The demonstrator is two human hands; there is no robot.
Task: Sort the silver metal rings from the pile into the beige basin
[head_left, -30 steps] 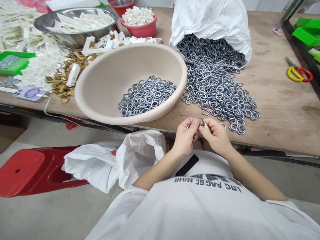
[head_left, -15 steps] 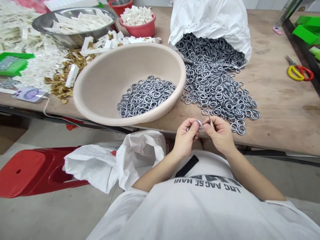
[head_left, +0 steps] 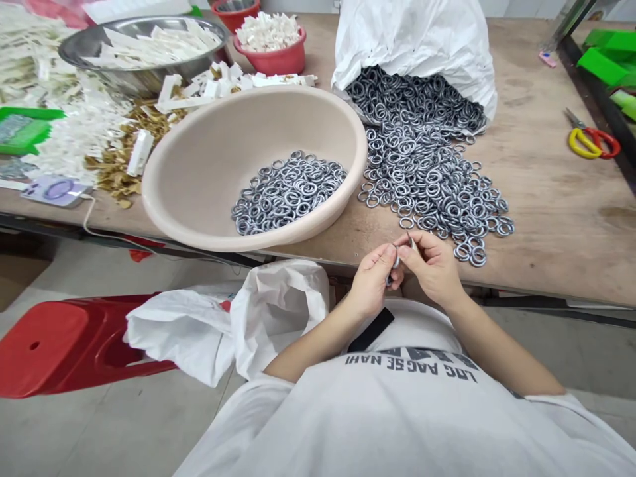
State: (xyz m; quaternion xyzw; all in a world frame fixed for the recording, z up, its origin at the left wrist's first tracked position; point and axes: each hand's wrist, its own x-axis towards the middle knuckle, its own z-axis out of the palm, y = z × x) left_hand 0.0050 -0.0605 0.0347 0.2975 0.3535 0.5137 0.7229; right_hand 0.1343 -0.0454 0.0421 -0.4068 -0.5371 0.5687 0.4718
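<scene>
Wooden tabletop is spread across the upper view, its left end largely hidden under white pieces. One beige basin is set near the front edge, and gray rings are gathered on one side of its floor; they are too many and too overlapped to be counted. Beside it, one white sack is cut off by the top of the picture, with darker rings packed in its mouth and spilled over the wood toward the edge. Below the table, one red stool is partly covered by white bagging. Behind the basin, long white strips are held in one steel bowl. Of two red bowls, the front one is heaped with small white pieces; the contents of the rear one are not made out.

The two hands are brought together before the spilled rings. By the left hand, at least one ring is pinched, partly hidden by fingers. By the right hand, a small pointed piece is gripped, mostly concealed. One pair of scissors is laid at the far right.
</scene>
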